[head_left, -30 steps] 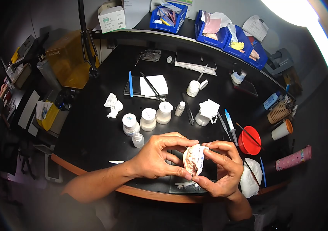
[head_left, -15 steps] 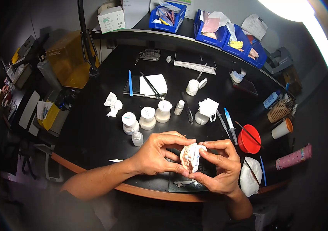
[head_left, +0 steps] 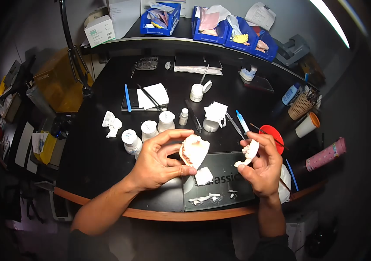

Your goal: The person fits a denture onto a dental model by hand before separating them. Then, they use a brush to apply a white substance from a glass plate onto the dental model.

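My left hand (head_left: 156,162) grips a cream-white plaster dental cast (head_left: 196,151) by its edges, thumb below and fingers above. In my right hand (head_left: 264,173), between thumb and fingers, is a small curved cream-white dental piece (head_left: 250,150), held apart from the cast. Underneath lies a dark slab (head_left: 243,196) with "Classic" lettering, partly covered by my hands. A white square (head_left: 203,176) and small smears of white material (head_left: 214,198) are on it.
White-capped jars (head_left: 149,128) stand behind my left hand. A red bowl (head_left: 274,134), a syringe (head_left: 242,120) and tweezers are beyond my right hand. Farther back are an open small jar (head_left: 197,93) and blue bins (head_left: 209,35) on a shelf. An orange-brown edge (head_left: 163,214) runs along the front.
The cast and the curved piece were together between both hands; now they are apart. My right hand has moved right with the piece, and the left has tilted the cast. The view has shifted.
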Demonstrator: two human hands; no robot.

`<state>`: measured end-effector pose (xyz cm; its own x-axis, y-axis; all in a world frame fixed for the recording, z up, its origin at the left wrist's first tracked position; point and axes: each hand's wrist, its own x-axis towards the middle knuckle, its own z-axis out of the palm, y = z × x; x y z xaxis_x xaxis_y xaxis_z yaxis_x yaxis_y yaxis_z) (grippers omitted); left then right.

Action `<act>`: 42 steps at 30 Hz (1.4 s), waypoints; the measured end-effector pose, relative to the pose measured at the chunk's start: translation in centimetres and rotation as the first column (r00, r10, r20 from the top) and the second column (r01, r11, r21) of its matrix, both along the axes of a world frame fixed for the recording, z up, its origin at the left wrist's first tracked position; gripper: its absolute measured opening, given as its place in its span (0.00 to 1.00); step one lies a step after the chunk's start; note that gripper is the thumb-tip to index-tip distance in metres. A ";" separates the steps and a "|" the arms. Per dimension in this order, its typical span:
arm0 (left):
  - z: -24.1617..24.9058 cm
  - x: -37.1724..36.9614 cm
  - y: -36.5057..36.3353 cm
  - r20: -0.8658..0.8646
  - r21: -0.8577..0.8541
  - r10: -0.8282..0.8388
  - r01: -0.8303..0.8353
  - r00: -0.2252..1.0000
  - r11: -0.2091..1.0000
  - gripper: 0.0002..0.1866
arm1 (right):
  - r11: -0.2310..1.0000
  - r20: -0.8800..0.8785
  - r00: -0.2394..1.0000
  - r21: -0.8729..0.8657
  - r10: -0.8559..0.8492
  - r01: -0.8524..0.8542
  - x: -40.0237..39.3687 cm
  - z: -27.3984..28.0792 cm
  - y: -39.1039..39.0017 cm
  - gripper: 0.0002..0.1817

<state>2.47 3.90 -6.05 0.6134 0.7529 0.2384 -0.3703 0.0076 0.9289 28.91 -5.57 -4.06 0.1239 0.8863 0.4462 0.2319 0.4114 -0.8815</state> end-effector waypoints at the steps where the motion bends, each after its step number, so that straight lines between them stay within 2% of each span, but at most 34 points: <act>1: 0.3 -0.1 0.0 0.000 0.008 0.019 -0.019 1.000 1.000 0.38 | 0.998 -0.006 1.000 -0.055 -0.002 0.002 0.2 -0.7 -0.2 0.35; 3: 0.4 -0.2 0.0 0.013 0.017 0.053 -0.053 0.999 0.998 0.39 | 0.994 0.116 0.993 -0.110 0.019 -0.006 0.6 -1.8 -0.6 0.33; 7: 0.1 -0.2 0.0 0.025 0.036 0.065 -0.066 0.998 0.997 0.38 | 0.986 0.333 0.939 -0.101 -0.089 0.129 0.7 -2.6 -0.9 0.30; 14: 0.1 0.2 -0.6 0.002 0.004 0.012 -0.012 1.000 1.000 0.37 | 0.968 0.534 0.818 0.004 -0.213 0.249 0.5 -3.0 -1.6 0.26; 17: 0.1 0.2 -0.8 0.013 0.001 -0.034 0.034 0.999 0.999 0.37 | 0.970 0.600 0.765 0.090 -0.234 0.226 0.3 -3.3 -1.8 0.25; 18: 0.1 0.2 -0.9 0.021 -0.006 -0.061 0.061 0.998 0.998 0.37 | 0.971 0.580 0.782 0.076 -0.227 0.226 0.2 -3.5 -1.9 0.24; 21: 0.2 0.2 -1.1 0.026 -0.015 -0.111 0.111 0.994 0.994 0.36 | 0.962 0.646 0.719 0.096 -0.256 0.257 0.1 -3.4 -2.2 0.24; 31: 0.1 0.3 -1.3 0.004 0.017 -0.175 0.175 0.985 0.984 0.36 | 0.970 0.576 0.790 0.023 -0.210 0.241 -0.1 -3.5 -3.1 0.27; 34: 0.2 0.4 -1.5 -0.021 0.014 -0.176 0.176 0.984 0.984 0.38 | 0.959 0.594 0.756 0.117 -0.275 0.257 0.8 -2.0 -4.3 0.27; 35: 0.3 0.4 -1.5 -0.053 0.047 -0.152 0.155 0.987 0.987 0.38 | 0.940 0.537 0.774 0.131 -0.334 0.314 1.1 -0.6 -4.9 0.24; 37: 0.1 0.7 -1.7 -0.022 0.028 -0.090 0.090 0.996 0.995 0.38 | 0.857 0.490 0.716 0.151 -0.497 0.492 3.3 1.1 -6.5 0.20; 39: -0.2 0.7 -1.8 -0.016 0.024 -0.032 0.033 0.999 0.999 0.38 | 0.740 0.396 0.632 0.240 -0.666 0.628 6.4 1.5 -8.0 0.12; 41: -0.3 0.7 -1.7 -0.018 0.042 0.013 -0.012 1.000 0.999 0.37 | 0.612 0.384 0.508 0.223 -0.771 0.759 9.0 1.8 -9.6 0.09; 42: -0.4 0.7 -1.7 -0.033 0.067 0.024 -0.022 0.999 0.997 0.37 | 0.607 0.439 0.489 0.180 -0.754 0.774 10.3 1.5 -10.4 0.08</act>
